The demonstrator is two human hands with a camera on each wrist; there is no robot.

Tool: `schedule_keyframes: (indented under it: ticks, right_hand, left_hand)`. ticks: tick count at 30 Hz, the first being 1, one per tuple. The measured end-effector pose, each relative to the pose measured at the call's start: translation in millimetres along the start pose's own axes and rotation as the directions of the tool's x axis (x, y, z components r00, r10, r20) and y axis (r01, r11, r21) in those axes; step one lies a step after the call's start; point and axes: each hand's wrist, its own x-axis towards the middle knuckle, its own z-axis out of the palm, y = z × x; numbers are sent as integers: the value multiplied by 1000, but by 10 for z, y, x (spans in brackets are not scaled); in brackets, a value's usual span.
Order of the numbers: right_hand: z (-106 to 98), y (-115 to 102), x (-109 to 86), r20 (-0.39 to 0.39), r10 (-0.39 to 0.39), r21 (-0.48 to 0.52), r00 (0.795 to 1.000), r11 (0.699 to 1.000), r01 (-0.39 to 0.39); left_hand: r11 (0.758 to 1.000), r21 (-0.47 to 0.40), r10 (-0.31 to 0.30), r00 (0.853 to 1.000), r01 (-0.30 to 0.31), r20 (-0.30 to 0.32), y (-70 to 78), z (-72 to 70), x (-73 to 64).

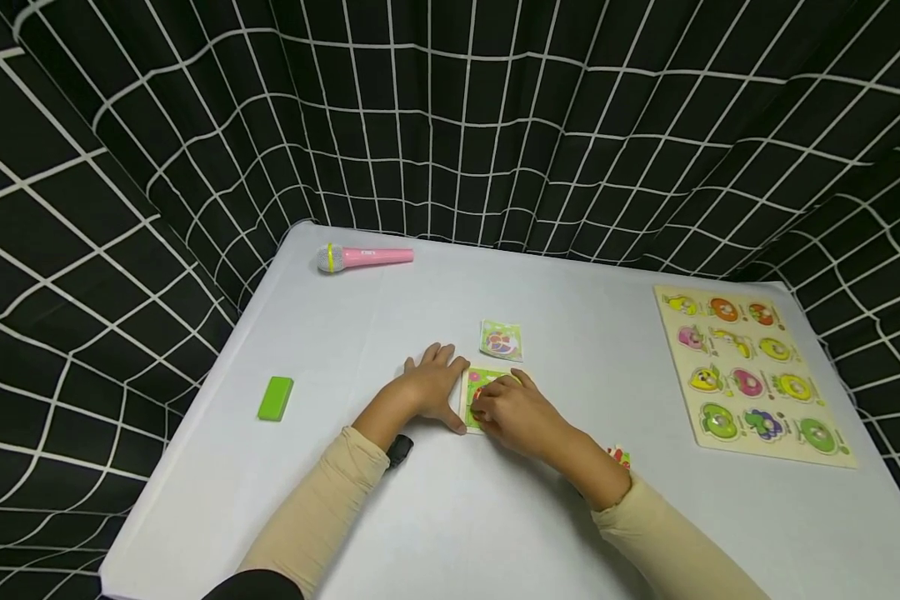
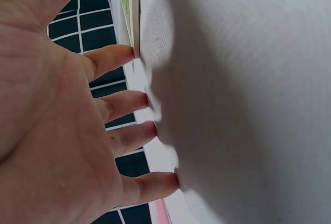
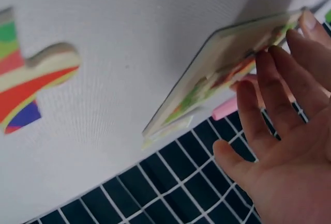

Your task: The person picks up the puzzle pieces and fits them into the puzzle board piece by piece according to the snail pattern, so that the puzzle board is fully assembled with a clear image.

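A small jigsaw board (image 1: 476, 377) with a pale wooden frame and a bright green picture lies between both hands. My left hand (image 1: 429, 388) rests on the table with its fingers spread; in the left wrist view, one fingertip (image 2: 124, 55) touches the edge of the board. Over the picture, my right hand (image 1: 521, 414) bends down with its fingertips against it. The right wrist view shows those fingers fairly straight along the board (image 3: 204, 74); no piece is visible between them. A loose striped jigsaw piece (image 3: 39, 87) lies apart, partly hidden by my right forearm in the head view.
Behind the board lies a picture card (image 1: 501, 341). A pink toy microphone (image 1: 375, 257) is at the back left, a green block (image 1: 275, 398) at the left. On the right sits a fruit peg puzzle (image 1: 750, 375). A black gridded curtain (image 1: 435, 125) surrounds the table.
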Motion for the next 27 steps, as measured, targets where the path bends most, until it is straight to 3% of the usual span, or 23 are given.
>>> schedule_keyframes:
  ticks: [7,13,20,27]
  right_hand:
    - [-89,87,-245,17,-45,74,999,996,43]
    - [-220,301,-544,-12,73,59,997,996,-72]
    - [-262,468,-944,-5,203,57,979,978,-202]
    - [-173,493,-1152,21,237,59,971,969,-238]
  left_hand:
    - [1000,3,13,1000,-13,-13,5,42,-16]
    - [1000,-7,0,1000,0,-27,-3,22,-5]
    - [1000,-22,2,1000,-2,-17,-1,0,-4]
    - [999,-36,-4,1000,3,-14,-6,8,7]
